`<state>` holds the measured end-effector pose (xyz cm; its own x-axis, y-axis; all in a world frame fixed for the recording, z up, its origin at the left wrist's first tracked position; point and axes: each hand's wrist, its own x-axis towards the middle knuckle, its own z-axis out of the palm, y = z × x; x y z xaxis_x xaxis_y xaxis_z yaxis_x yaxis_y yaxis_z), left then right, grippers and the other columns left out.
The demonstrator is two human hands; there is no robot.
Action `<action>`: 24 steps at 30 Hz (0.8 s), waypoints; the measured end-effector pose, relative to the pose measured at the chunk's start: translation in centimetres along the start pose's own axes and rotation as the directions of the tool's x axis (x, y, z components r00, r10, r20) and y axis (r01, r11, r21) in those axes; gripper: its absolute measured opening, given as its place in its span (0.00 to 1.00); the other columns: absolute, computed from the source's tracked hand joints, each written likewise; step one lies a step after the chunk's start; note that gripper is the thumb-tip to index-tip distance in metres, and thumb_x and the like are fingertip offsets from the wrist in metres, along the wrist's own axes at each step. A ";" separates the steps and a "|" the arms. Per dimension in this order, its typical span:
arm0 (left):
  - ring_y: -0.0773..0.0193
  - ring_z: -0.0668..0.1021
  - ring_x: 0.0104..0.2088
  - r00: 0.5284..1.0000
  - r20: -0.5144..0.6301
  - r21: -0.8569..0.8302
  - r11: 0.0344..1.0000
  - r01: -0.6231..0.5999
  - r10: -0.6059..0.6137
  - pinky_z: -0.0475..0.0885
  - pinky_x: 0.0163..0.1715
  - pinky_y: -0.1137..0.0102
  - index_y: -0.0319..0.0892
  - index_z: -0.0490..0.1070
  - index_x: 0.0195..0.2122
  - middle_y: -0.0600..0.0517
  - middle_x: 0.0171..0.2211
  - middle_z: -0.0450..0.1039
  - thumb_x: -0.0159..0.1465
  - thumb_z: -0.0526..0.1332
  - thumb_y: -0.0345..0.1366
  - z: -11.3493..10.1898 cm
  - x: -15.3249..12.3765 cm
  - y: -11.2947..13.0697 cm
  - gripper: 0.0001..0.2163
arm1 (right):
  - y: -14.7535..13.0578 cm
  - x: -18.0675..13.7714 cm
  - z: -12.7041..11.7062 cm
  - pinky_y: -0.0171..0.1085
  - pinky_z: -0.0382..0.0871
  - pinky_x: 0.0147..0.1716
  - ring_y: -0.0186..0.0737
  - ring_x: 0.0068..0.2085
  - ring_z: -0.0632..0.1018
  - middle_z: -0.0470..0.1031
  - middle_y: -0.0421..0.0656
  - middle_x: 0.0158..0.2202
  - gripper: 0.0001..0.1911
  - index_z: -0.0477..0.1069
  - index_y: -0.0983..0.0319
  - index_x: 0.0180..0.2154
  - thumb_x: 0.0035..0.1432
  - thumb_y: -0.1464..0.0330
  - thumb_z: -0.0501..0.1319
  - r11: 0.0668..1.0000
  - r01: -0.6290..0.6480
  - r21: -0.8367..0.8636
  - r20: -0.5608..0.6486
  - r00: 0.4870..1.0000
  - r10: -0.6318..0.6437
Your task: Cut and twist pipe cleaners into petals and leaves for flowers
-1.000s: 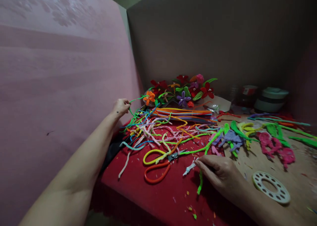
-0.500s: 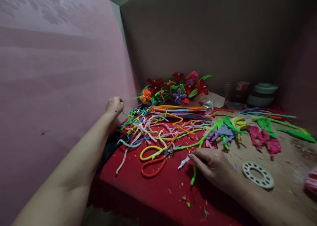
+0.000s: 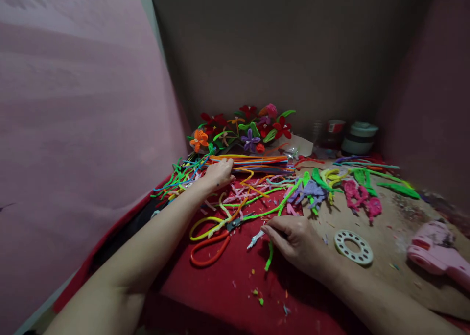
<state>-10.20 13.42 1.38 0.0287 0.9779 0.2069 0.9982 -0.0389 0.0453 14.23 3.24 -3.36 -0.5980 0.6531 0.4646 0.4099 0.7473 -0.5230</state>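
My left hand point(image 3: 219, 173) reaches over a tangle of loose pipe cleaners point(image 3: 246, 193), beside the straight bundle of pipe cleaners point(image 3: 257, 162). Its fingers are curled, and whatever is in them is hidden. Thumb and fingers of my right hand point(image 3: 299, 242) pinch a small white bundle with knobbly ends point(image 3: 256, 238) just above the red cloth point(image 3: 220, 296). To the left of that hand lie scissors point(image 3: 209, 256) with one yellow and one red handle loop. A green pipe cleaner point(image 3: 270, 256) passes beneath my right hand.
Finished pipe cleaner flowers point(image 3: 250, 140) stand at the back. On the right lie pink petal shapes point(image 3: 362, 198), green leaves point(image 3: 398, 190), a pale ring with holes point(image 3: 353, 248) and a pink glue gun point(image 3: 436, 251). A lidded container point(image 3: 360, 138) is behind them. A pink wall rises at left.
My left hand has moved right, from the left edge of the pile onto it; the green strand it was pulling no longer shows in it. My right hand still pinches the white bundle. The view has shifted.
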 end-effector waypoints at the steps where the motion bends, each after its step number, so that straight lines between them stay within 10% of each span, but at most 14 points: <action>1: 0.53 0.74 0.42 1.000 -0.006 0.006 1.000 0.011 -0.011 0.67 0.40 0.65 0.42 0.69 0.41 0.44 0.42 0.71 0.49 0.62 0.34 0.2 0.1 0.2 0.16 | 0.0 0.0 0.0 0.30 0.54 0.23 0.29 0.20 0.64 0.62 0.38 0.17 0.17 0.62 0.63 0.20 0.60 0.66 0.50 1.000 -0.003 -0.004 0.003 1.000 0.003; 13: 0.69 0.70 0.22 1.000 0.001 -0.369 0.930 -0.003 0.003 0.64 0.22 0.75 0.37 0.71 0.37 0.54 0.23 0.71 0.52 0.58 0.34 -5.5 -0.1 -2.3 0.12 | 0.1 0.0 0.1 0.31 0.53 0.24 0.29 0.21 0.64 0.61 0.37 0.18 0.16 0.58 0.62 0.20 0.59 0.66 0.50 0.999 -0.025 0.045 0.033 0.999 0.024; 18: 0.74 0.64 0.15 0.994 0.098 -0.767 0.633 0.103 -0.044 0.56 0.15 0.76 0.36 0.71 0.25 0.55 0.16 0.65 0.46 0.64 0.34 -7.6 -1.9 -2.3 0.07 | 0.2 0.1 0.2 0.31 0.52 0.23 0.29 0.21 0.62 0.59 0.37 0.17 0.17 0.56 0.62 0.19 0.60 0.65 0.50 0.997 -0.039 0.062 0.036 0.999 0.037; 24: 0.74 0.69 0.18 0.989 -0.099 -0.946 0.319 -0.058 -0.112 0.63 0.19 0.77 0.36 0.70 0.25 0.53 0.20 0.70 0.46 0.66 0.33 -8.0 -2.5 -1.8 0.08 | 0.3 0.0 0.3 0.31 0.53 0.23 0.29 0.20 0.62 0.58 0.37 0.17 0.17 0.57 0.62 0.19 0.59 0.65 0.50 0.997 -0.038 0.064 0.023 0.999 0.037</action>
<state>-12.44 9.40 8.57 -0.0885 0.9511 0.2960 0.2672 -0.2636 0.9269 14.14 3.44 -3.75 -0.5984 0.6771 0.4283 0.3877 0.7125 -0.5848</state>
